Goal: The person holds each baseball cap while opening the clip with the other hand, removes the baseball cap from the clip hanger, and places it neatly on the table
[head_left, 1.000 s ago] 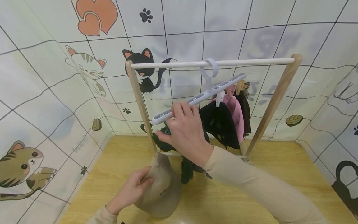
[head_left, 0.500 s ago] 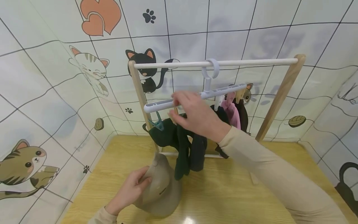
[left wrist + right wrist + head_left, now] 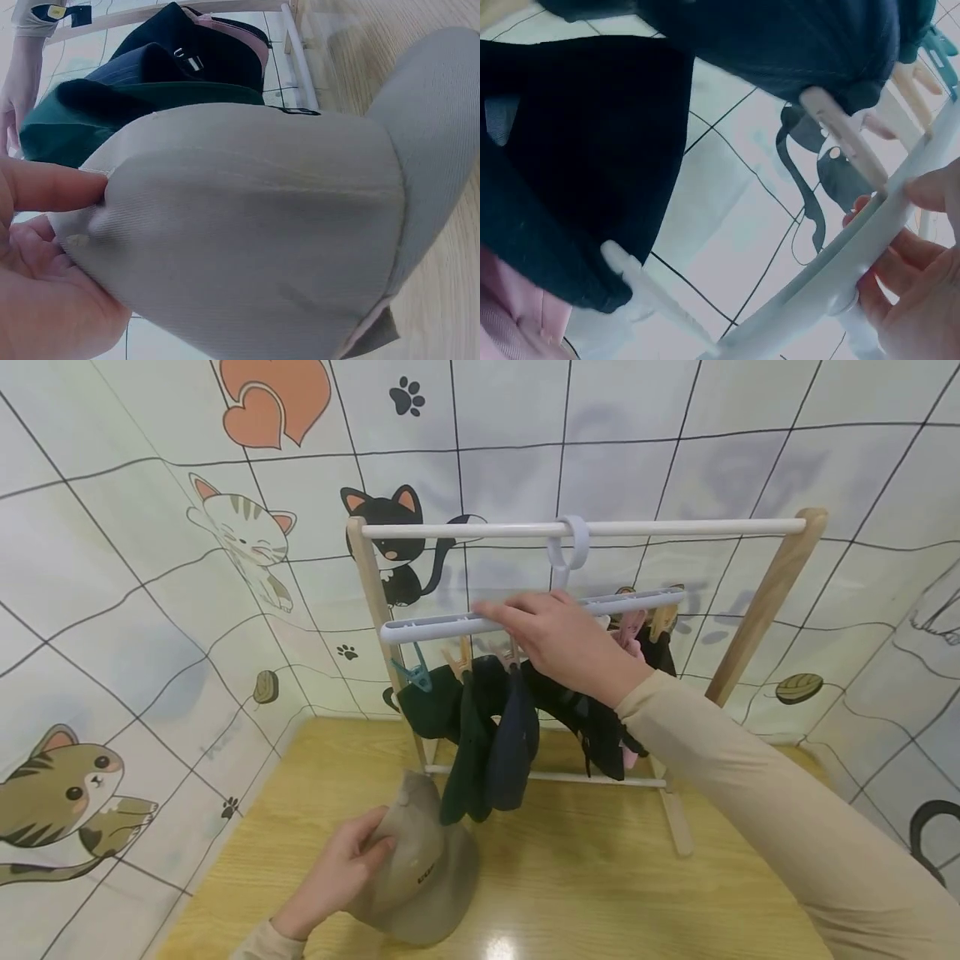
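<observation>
A beige baseball cap point(image 3: 408, 852) is pinched at its crown by my left hand point(image 3: 335, 875), its brim low over the table. The left wrist view shows thumb and finger squeezing the cap's fabric point(image 3: 247, 217). My right hand point(image 3: 566, 639) grips the pale lilac clip hanger point(image 3: 435, 626) near its middle; in the right wrist view, thumb and fingers wrap the bar point(image 3: 840, 262). From the hanger's clips hang a dark green cap point(image 3: 467, 756), a navy cap point(image 3: 512, 752), a black cap point(image 3: 600, 739) and a pink cap point(image 3: 628, 753). My right forearm partly hides the far ones.
The hanger's hook point(image 3: 577, 543) loops over the white rod point(image 3: 465, 531) of a wooden rack point(image 3: 765, 602). A teal clip point(image 3: 416, 677) holds the green cap at the bar's left end; a yellow clip point(image 3: 663, 622) is at the right. Cat-print tiles cover the wall behind the wooden table point(image 3: 600, 877).
The hanger has turned so its left end swung back and up, nearly parallel to the rod. My right hand slid right along the bar. The left hand keeps its pinch on the beige cap.
</observation>
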